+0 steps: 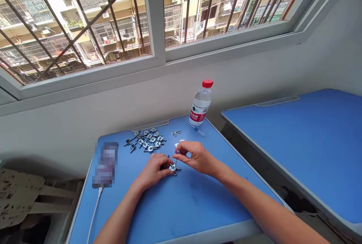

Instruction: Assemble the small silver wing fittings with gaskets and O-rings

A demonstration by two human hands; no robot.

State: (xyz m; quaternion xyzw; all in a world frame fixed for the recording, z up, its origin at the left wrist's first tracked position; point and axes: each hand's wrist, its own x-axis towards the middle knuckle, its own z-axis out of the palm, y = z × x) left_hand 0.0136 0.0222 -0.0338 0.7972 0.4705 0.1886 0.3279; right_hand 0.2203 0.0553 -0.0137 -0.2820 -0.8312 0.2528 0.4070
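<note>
My left hand (156,169) rests on the blue table, its thumb and fingers closed on a small silver metal fitting (173,168) with a ring and thin projecting stems. Just to the right, my right hand (194,156) makes a pinch above that fitting. A thin upright piece (175,161) runs from its fingertips down to the fitting; its kind is too small to tell. Behind my hands lies a pile of similar metal fittings (149,140). A separate metal fitting (175,133) sits right of the pile, and another piece is partly hidden behind my right hand.
A water bottle with a red cap (201,102) stands at the table's back right corner, with a blue pen (195,128) before it. A blurred phone (106,164) with a white cable (94,214) lies left. Another blue table (299,134) stands right, beyond a gap.
</note>
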